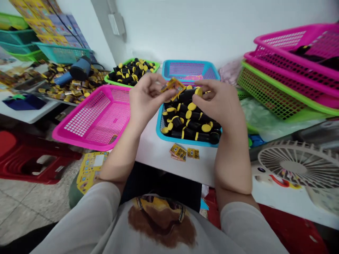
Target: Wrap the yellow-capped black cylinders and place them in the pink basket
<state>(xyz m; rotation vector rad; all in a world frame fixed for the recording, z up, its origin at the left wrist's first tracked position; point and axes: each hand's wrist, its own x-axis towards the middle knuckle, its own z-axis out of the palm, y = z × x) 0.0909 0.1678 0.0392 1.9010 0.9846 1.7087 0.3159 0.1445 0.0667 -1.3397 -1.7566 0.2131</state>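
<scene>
– What does our left hand (144, 96) have?

– Its grip is closed, thumb against fingers, pinching a small yellow card (174, 88). We see the card tilted, up above the far left corner of the front blue basket (182, 140).

– And our right hand (221, 100)?

– Its thumb and fingers bend round the yellow cap (198, 92) of a black tube (186, 94), the grip partly closed. We cannot tell whether it is clamped on the cap, or whether the tube is clear of those below.

– Where does that basket stand?

– On the white worktop (150, 150), near its front edge, full of capped black tubes (176, 134) lying every way. Between it and that edge we have a small pile of cards (178, 152), with a single card (193, 153) just to the right.

– What lies to our left?

– A pink basket (100, 123) toward the worktop's left edge, and behind it a green basket (116, 83) heaped with more tubes. At the far edge we see a rear blue basket (190, 61).

– And to our right?

– Stacked pink and green baskets (265, 91), with a pale fan (293, 167) nearer to us.
</scene>
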